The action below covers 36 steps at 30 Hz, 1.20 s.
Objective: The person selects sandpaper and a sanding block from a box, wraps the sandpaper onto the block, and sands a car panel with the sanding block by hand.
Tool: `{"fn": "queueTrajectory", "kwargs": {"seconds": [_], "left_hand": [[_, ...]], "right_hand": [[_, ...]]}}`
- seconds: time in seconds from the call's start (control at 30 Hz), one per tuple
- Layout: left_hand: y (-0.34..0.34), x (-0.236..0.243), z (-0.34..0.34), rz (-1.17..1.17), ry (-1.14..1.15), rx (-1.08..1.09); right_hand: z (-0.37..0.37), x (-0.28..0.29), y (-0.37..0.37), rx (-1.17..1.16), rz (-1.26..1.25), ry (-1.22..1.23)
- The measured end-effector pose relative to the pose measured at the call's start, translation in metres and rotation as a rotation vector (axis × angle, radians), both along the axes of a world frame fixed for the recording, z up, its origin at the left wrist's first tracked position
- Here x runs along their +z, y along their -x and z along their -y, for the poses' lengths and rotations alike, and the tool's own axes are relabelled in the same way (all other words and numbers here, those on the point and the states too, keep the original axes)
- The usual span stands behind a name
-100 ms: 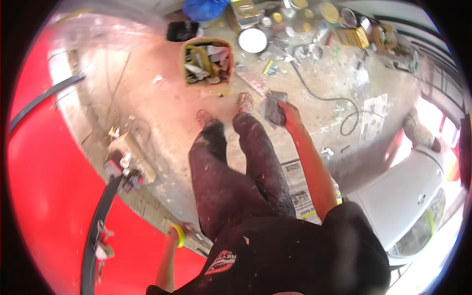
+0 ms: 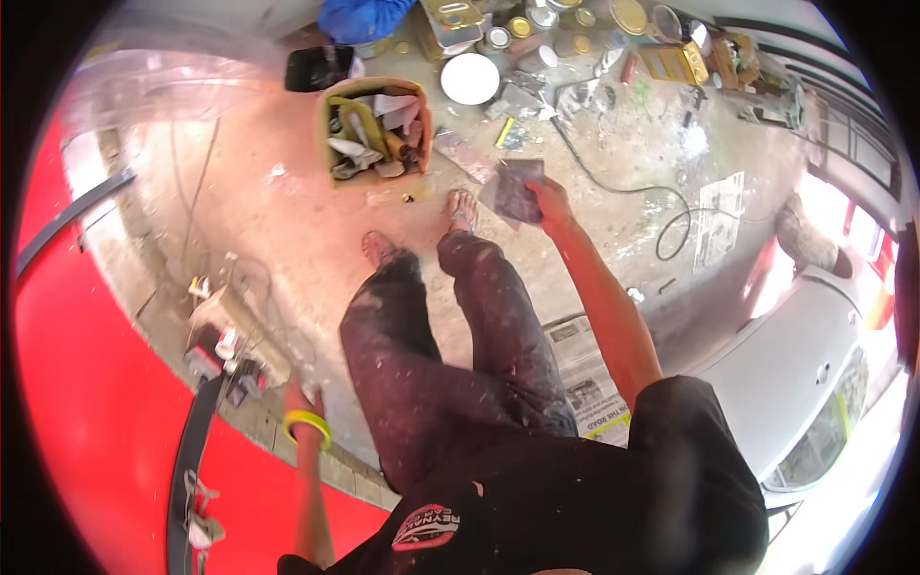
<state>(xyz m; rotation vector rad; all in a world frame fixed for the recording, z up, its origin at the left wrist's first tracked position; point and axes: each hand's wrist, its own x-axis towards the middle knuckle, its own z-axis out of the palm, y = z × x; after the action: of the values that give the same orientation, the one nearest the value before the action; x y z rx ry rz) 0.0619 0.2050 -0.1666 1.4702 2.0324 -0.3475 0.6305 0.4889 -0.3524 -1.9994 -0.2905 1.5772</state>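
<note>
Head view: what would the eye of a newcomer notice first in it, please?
Probably first, the bright red surface that fills much of the left side. Next, the right hand, above and right of the picture's centre, holding a dark, flat, squarish sheet. The white disc near the top middle would likely follow.

Head-high view (wide fisheye), down toward the floor (image 2: 297, 235)

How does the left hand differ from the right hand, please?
The right hand grips a dark grey sheet; the left hand is blurred, with nothing visible in it.
The left hand has a yellow band at its wrist; the right hand has none.
The right hand is farther forward than the left hand.
Both are gloveless.
</note>
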Motion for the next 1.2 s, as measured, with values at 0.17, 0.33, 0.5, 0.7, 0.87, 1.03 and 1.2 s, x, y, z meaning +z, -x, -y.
{"fn": "queueTrajectory", "kwargs": {"seconds": [0.17,0.33,0.5,0.7,0.87,1.03,1.2], "left_hand": [[-0.054,-0.136,-0.207,0.708,-0.339,0.539],[-0.104,-0.204,-0.34,0.71,-0.696,-0.053],[-0.08,-0.224,-0.398,0.514,-0.937,-0.57],[-0.068,-0.282,-0.402,0.592,-0.972,-0.062],[-0.022,-0.309,-0.397,0.937,-0.4,0.174],[-0.02,-0.322,-0.391,0.708,-0.174,0.355],[-0.025,-0.319,-0.405,0.891,-0.198,0.495]], "right_hand": [[-0.062,-0.145,0.03,0.249,0.186,-0.152],[-0.099,-0.235,0.053,0.393,0.318,-0.231],[-0.124,-0.279,0.102,0.513,0.213,-0.246],[-0.141,-0.353,0.114,0.529,0.077,-0.296],[-0.145,-0.383,0.139,0.4,0.182,-0.428],[-0.148,-0.365,0.15,0.548,0.52,-0.515],[-0.142,-0.354,0.157,0.603,0.655,-0.52]]}}
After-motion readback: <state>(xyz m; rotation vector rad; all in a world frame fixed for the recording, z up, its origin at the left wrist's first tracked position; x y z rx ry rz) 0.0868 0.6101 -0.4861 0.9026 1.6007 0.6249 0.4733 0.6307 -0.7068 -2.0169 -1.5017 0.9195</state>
